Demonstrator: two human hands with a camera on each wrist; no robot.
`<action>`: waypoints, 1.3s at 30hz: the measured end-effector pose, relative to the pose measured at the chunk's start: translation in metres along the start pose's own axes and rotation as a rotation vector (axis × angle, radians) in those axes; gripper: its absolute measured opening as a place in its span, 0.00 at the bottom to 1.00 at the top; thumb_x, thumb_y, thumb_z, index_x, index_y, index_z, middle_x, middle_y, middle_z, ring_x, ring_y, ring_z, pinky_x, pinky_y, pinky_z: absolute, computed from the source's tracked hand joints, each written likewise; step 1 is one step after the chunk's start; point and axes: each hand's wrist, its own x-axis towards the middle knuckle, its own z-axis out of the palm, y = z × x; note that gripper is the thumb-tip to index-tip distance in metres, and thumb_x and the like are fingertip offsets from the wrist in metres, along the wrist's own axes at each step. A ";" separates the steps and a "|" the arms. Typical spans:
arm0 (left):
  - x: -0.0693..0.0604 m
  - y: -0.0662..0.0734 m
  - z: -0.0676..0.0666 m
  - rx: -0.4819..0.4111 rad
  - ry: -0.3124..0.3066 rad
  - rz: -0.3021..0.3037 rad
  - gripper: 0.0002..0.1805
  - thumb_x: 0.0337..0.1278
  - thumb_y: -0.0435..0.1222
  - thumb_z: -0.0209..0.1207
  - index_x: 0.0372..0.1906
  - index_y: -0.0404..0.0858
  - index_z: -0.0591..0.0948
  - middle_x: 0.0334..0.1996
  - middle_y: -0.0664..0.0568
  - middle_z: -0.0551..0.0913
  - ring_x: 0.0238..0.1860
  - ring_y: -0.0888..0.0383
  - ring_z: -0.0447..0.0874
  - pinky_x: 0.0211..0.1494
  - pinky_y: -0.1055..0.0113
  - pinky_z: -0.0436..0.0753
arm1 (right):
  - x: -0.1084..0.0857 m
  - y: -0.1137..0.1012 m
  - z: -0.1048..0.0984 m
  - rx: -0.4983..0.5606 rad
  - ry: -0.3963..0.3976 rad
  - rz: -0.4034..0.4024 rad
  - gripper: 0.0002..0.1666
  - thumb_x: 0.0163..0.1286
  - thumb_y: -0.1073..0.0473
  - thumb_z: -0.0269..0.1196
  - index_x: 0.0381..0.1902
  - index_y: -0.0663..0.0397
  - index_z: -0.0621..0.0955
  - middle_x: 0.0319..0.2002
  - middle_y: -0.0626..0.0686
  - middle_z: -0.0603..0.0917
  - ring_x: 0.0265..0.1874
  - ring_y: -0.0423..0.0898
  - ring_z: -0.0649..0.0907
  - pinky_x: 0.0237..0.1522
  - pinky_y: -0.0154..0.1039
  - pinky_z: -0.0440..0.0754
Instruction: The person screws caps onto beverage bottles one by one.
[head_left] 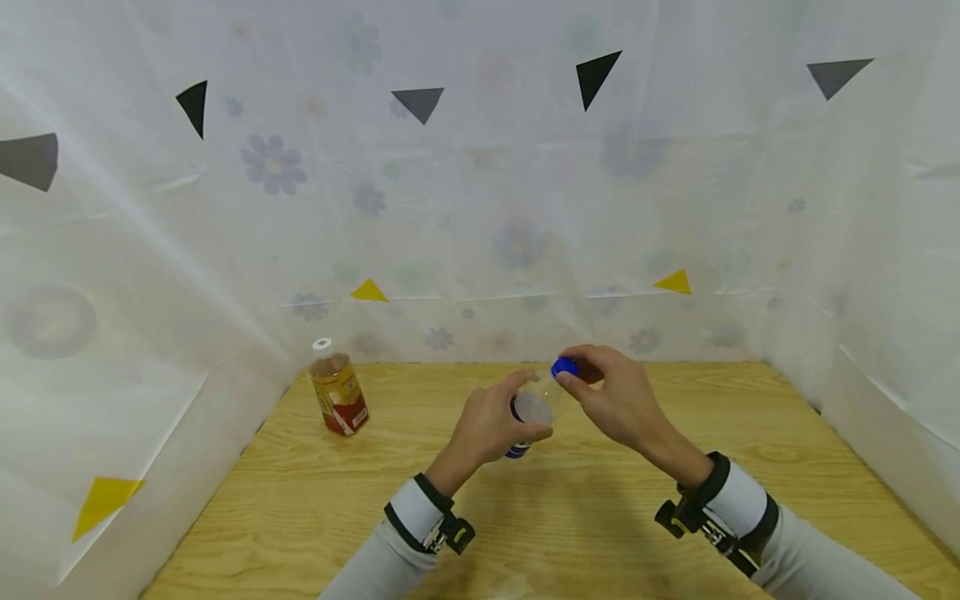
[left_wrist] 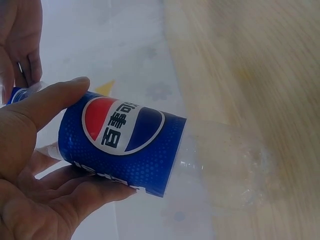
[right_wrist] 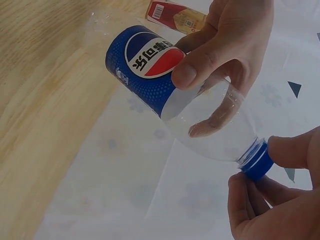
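Observation:
A clear plastic Pepsi bottle [left_wrist: 125, 135] with a blue label is held tilted above the table, and no drink shows inside it. My left hand [head_left: 493, 421] grips it around the body, thumb on one side and fingers on the other. At its neck, my right hand [head_left: 618, 396] pinches the blue cap [right_wrist: 257, 162] between thumb and fingers. In the right wrist view the cap sits on the bottle's mouth; whether it is tight or loose I cannot tell.
A drink bottle [head_left: 341, 392] with a white cap and a red-and-yellow label stands upright at the table's left. The wooden table [head_left: 585, 517] is bordered by white flowered sheeting [head_left: 480, 208], with black, grey and yellow triangles on it.

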 end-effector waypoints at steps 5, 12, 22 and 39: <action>0.000 -0.001 0.001 -0.001 0.005 -0.001 0.40 0.48 0.51 0.76 0.69 0.48 0.76 0.46 0.46 0.88 0.40 0.51 0.89 0.33 0.65 0.85 | 0.000 -0.003 -0.001 -0.014 -0.045 0.037 0.25 0.73 0.55 0.65 0.63 0.60 0.78 0.45 0.58 0.86 0.45 0.56 0.86 0.48 0.56 0.84; 0.001 -0.002 0.003 0.005 -0.006 0.003 0.41 0.47 0.50 0.77 0.68 0.48 0.76 0.46 0.46 0.88 0.40 0.51 0.89 0.33 0.65 0.85 | -0.002 -0.006 -0.006 0.009 -0.067 0.020 0.25 0.73 0.62 0.63 0.67 0.57 0.76 0.53 0.61 0.84 0.49 0.59 0.85 0.50 0.57 0.84; 0.000 -0.002 0.002 0.008 0.001 0.021 0.40 0.47 0.49 0.77 0.68 0.46 0.76 0.45 0.45 0.89 0.40 0.50 0.89 0.33 0.65 0.85 | -0.002 -0.002 -0.002 0.043 -0.047 -0.003 0.20 0.74 0.72 0.57 0.60 0.58 0.81 0.52 0.59 0.87 0.46 0.56 0.88 0.44 0.51 0.87; -0.001 -0.001 -0.001 0.005 0.004 0.026 0.39 0.49 0.48 0.77 0.68 0.47 0.77 0.45 0.45 0.89 0.40 0.50 0.89 0.35 0.65 0.86 | -0.002 -0.002 0.001 0.001 0.019 -0.043 0.16 0.72 0.68 0.63 0.57 0.60 0.82 0.46 0.59 0.87 0.39 0.52 0.87 0.39 0.48 0.85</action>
